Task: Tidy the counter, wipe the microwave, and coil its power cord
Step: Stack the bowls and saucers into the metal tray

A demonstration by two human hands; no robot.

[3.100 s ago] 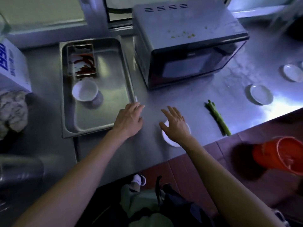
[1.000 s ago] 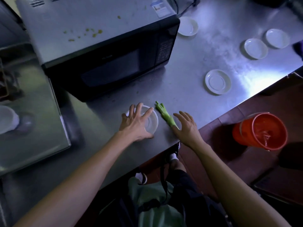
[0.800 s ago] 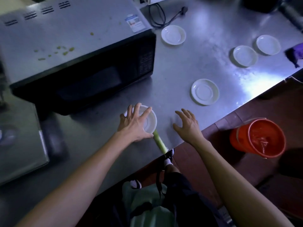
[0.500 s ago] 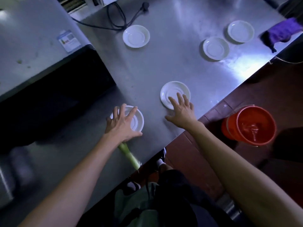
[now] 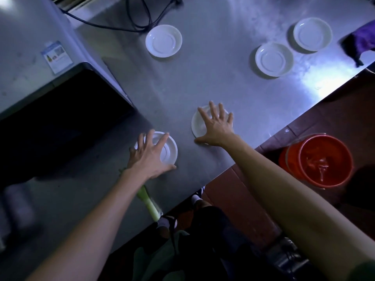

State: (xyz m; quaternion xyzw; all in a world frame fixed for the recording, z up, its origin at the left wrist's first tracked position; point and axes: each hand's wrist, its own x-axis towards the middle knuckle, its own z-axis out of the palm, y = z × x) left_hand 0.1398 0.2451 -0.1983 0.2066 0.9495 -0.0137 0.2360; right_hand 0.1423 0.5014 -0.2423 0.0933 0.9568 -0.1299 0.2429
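The microwave stands at the left, its cord loose behind it on the table. A leek lies under the left forearm, long axis running toward the table's edge. The left hand spreads its fingers over one saucer. Just right of it, the right hand lies flat, fingers straight, on a second saucer; whether it presses is hard to tell. Three more saucers sit farther off, nearer the right hand.

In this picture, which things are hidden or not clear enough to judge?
- Head view: microwave, cut by the left edge; its door is too dark.
- Power cord: plug beyond the top edge.
- Green stalk: top hidden under the left hand.
- Purple cloth: cut by the right edge.
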